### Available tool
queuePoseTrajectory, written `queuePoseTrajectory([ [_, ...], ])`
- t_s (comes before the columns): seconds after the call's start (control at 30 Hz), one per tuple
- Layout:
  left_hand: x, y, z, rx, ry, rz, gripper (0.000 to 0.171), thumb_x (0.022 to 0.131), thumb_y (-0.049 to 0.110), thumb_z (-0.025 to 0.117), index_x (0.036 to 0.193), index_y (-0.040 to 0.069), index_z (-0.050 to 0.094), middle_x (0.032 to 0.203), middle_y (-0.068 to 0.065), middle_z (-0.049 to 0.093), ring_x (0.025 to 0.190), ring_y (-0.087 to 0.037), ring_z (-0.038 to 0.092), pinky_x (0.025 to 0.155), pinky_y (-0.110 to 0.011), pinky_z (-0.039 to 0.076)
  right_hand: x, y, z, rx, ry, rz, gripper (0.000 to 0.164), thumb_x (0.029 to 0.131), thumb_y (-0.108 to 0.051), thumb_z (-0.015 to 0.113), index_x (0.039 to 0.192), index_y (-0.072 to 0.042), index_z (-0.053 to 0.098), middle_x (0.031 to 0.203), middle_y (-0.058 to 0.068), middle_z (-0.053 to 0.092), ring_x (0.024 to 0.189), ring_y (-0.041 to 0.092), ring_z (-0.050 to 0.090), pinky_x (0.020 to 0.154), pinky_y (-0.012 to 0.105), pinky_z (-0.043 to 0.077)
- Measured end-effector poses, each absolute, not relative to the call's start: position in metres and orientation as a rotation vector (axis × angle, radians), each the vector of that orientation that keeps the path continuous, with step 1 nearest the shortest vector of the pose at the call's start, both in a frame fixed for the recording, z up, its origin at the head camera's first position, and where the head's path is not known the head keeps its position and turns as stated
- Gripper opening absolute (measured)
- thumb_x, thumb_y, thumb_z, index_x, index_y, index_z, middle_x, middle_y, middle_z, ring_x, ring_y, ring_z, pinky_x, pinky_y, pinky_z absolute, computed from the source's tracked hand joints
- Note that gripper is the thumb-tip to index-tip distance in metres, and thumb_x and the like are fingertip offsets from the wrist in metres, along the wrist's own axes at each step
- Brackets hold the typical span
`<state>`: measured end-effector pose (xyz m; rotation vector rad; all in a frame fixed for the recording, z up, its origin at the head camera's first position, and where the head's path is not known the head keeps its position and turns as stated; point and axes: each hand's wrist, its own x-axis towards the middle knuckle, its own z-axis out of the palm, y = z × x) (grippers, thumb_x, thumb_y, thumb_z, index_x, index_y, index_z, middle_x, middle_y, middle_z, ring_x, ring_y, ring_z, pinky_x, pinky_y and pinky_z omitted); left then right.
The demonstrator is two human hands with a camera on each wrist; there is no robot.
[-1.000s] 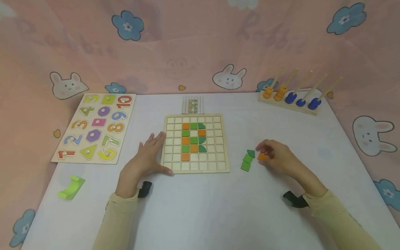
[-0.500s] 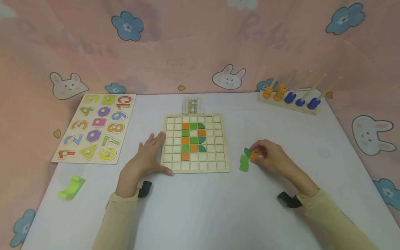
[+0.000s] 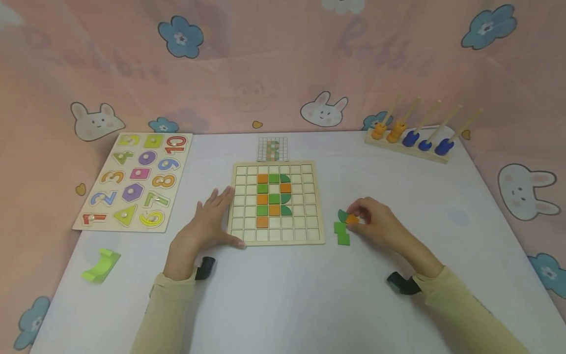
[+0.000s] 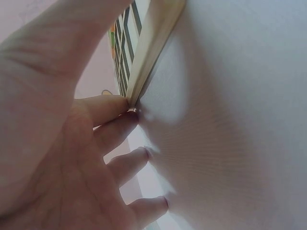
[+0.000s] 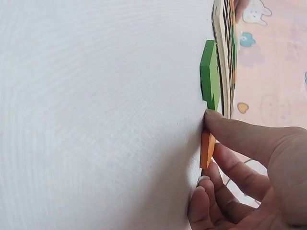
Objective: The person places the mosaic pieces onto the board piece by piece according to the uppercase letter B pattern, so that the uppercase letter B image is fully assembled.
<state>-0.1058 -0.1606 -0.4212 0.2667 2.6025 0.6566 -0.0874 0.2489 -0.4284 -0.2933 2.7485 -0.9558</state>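
A wooden grid board (image 3: pixel 312 234) lies mid-table, with orange and green tiles forming an R-like pattern. My left hand (image 3: pixel 201 226) rests at its left edge, fingers spread and thumb by the near corner; the left wrist view shows the fingertips at the board's rim (image 4: pixel 154 45). Right of the board, my right hand (image 3: pixel 382 223) pinches an orange tile (image 3: pixel 352 219) between thumb and fingers, low on the table. Touching it is a dark green rounded tile (image 3: pixel 342 216). Two light green square tiles (image 3: pixel 343 239) lie just in front, also seen as green tiles (image 5: pixel 209 72) beyond the thumb.
A small pattern card (image 3: pixel 263 152) lies behind the board. At left are a number-and-shape puzzle (image 3: pixel 132 182) and a light green curved block (image 3: pixel 101 266). A peg stand (image 3: pixel 409 145) with orange and blue beads stands at the back right.
My right hand has slid left toward the board with the orange tile, and the green tiles beside it have shifted left too. My left hand has stayed in place.
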Motion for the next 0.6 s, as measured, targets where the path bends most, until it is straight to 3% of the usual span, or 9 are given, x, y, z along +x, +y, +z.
queuePoseTrajectory([
  [0.3,-0.107,-0.16,-0.422,0.265,2.606,0.644,0.143,0.066,0.036,0.102,0.171,0.009,0.01,0.18,-0.012,0.009,0.167,-0.039,-0.002,0.133,-0.068,-0.002,-0.087,0.243,-0.43,-0.429,2.738,-0.986,0.027,0.091,-0.007,0.081,0.115,-0.001,0.07,0.106,0.013,0.068,0.092,0.022,0.057,0.076,0.026,0.048],
  [0.6,-0.105,-0.159,-0.419,0.263,2.607,0.646,0.142,0.066,0.038,0.102,0.171,0.008,0.012,0.18,-0.013,0.01,0.167,-0.04,0.0,0.132,-0.069,-0.001,-0.083,0.233,-0.433,-0.471,2.709,-0.968,0.029,0.085,-0.016,0.089,0.107,-0.009,0.072,0.106,0.008,0.066,0.1,0.023,0.057,0.086,0.036,0.05],
])
